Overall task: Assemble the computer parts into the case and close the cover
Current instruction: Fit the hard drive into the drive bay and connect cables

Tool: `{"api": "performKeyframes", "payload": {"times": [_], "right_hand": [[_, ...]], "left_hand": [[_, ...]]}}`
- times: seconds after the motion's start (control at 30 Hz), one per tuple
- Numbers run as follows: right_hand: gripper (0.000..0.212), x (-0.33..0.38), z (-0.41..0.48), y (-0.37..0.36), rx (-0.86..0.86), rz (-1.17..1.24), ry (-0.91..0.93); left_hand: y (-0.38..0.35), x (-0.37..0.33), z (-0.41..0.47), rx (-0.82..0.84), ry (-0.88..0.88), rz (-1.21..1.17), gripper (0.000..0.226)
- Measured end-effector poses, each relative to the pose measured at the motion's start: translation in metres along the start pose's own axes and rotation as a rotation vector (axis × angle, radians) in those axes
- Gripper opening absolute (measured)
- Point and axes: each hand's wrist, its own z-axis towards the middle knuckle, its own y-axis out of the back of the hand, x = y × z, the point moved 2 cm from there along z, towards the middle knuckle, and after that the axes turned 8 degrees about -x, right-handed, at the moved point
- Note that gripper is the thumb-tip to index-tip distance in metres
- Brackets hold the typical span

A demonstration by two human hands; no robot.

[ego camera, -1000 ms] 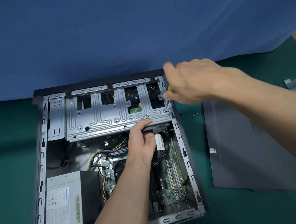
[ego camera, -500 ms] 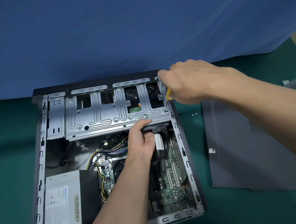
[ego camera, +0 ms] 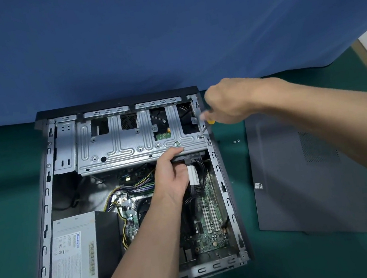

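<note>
While the left hand [ego camera: 171,176] grips the drive cage [ego camera: 130,144], the right hand [ego camera: 227,105], curled round the screwdriver [ego camera: 210,122], should press squarely down.

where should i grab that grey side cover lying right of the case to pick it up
Grip the side cover by its left long edge, coming from the case side. It lies flat on the green mat, thin and wide, with nothing to pinch on top, so fingers probably must slip under an edge; that one is free.
</note>
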Motion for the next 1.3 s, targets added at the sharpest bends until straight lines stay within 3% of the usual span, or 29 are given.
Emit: {"api": "performKeyframes", "payload": {"times": [0.07, 0.2, 0.33, 0.83, 1.0, 1.2, 1.3], "right_hand": [[0.035, 0.002, -0.002, 0.004, 0.018, -0.104, 0.058], [0.035, 0.02, 0.001, 0.005, -0.113, -0.303, 0.281], [0.032, 0.029, 0.009, 0.004, -0.079, -0.308, 0.358], [0.026, 0.019, 0.016, 0.003, 0.134, 0.039, -0.164], [0.031, 0.032, 0.023, 0.007, 0.29, 0.017, -0.213], [0.031, 0.034, 0.029, 0.011, 0.333, 0.027, -0.239], [0.022, 0.041, 0.024, 0.011, 0.27, -0.285, -0.016]], "left_hand": [[0.0, 0.001, -0.002, 0.02, 0.016, 0.033, 0.015], [0.002, -0.001, -0.001, -0.018, 0.006, 0.064, 0.017], [0.003, -0.001, 0.0, -0.032, 0.01, 0.06, 0.016], [0.004, 0.0, -0.002, -0.011, 0.018, 0.052, 0.017], [0.003, 0.001, -0.005, -0.025, 0.039, 0.056, 0.018], [0.003, 0.0, -0.004, -0.026, 0.028, 0.048, 0.02], [0.004, -0.001, -0.002, -0.02, 0.023, 0.037, 0.021]]}}
